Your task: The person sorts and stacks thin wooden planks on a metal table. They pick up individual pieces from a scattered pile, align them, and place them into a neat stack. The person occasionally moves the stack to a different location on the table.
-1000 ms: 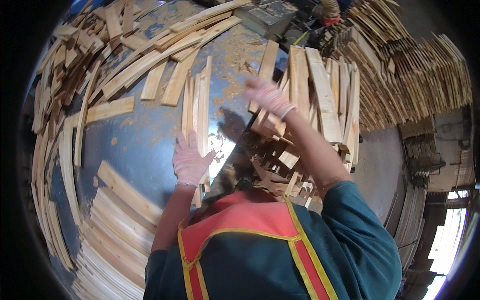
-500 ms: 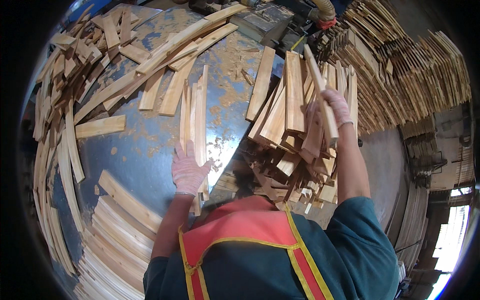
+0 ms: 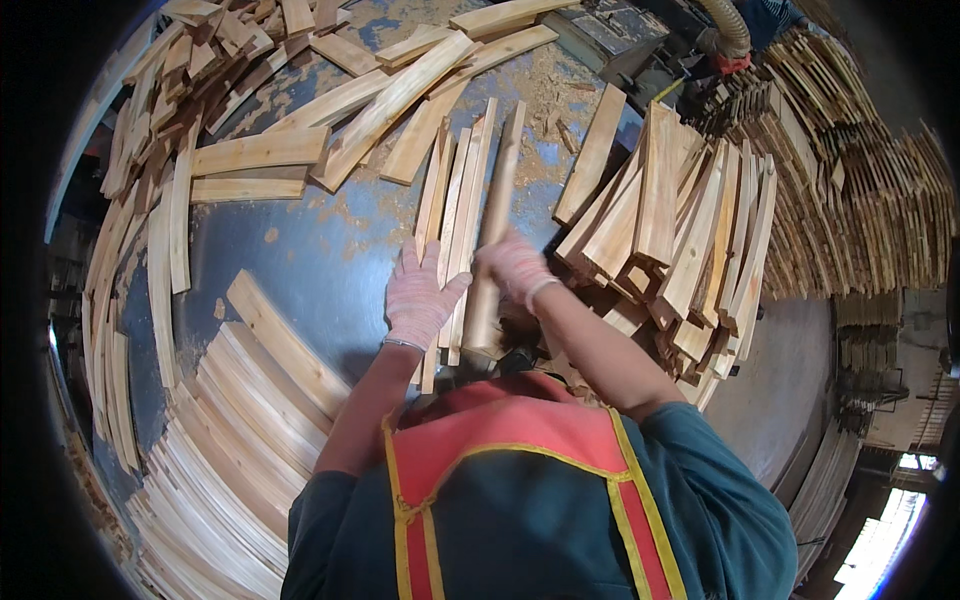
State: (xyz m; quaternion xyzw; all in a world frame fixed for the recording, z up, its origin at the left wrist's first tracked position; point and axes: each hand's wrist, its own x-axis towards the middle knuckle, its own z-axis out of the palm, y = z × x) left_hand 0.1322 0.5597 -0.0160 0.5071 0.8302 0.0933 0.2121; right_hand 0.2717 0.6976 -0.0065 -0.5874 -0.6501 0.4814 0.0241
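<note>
Both my hands wear pale pinkish gloves. A wooden slat (image 3: pixel 506 160) is gripped in my right hand (image 3: pixel 517 268), at the right side of a small row of narrow slats (image 3: pixel 470 200) on the metal table (image 3: pixel 330 245). My left hand (image 3: pixel 424 297) lies over the left part of that row, fingers stretched and thumb across the wood. To the right of my right hand, a heap of boards (image 3: pixel 655 190) is piled at the table's edge. The near end of the gripped slat is a little blurred.
A curved row of stacked slats (image 3: pixel 250 400) lies at the near left. Loose offcuts (image 3: pixel 190 80) cover the far left, and longer boards (image 3: pixel 400 110) lie across the back among sawdust. A machine (image 3: pixel 610 40) with a hose (image 3: pixel 728 25) stands behind; tall board stacks (image 3: pixel 860 190) rise at right.
My right hand has carried a slat from the heap on the right leftward to the row of slats. My left hand stays on the row. The head view has shifted, and some boards at the back lie differently.
</note>
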